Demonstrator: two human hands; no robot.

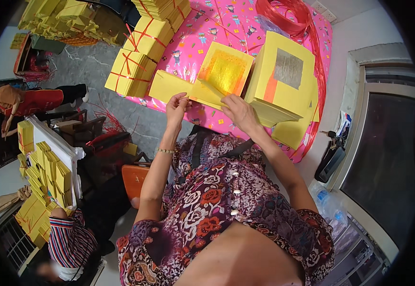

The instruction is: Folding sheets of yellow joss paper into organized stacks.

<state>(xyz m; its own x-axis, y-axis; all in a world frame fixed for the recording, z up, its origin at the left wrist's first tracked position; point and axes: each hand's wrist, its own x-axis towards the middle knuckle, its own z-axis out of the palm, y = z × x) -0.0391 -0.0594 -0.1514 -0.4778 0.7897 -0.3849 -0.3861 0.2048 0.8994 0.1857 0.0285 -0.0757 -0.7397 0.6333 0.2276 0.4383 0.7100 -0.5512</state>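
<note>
On the pink table, a yellow paper sheet [170,86] lies partly folded, its raised flap standing up near the right fingers. My left hand [177,108] pinches the near edge of this sheet with thumb and fingertips. My right hand [239,111] has its fingers closed on the folded flap. Just beyond, a yellow sheet with a shiny gold square [223,70] and orange border lies flat. To the right of my right hand rises a thick stack of yellow paper [275,107], topped by a sheet with a silver square [289,68].
Yellow paper bundles [130,71] tied with red string line the left of the patterned pink tablecloth [207,33]. Red plastic ribbon [307,21] coils at the back right. Two people [31,99] [71,243] are at the left, near a table of yellow paper packs [50,167].
</note>
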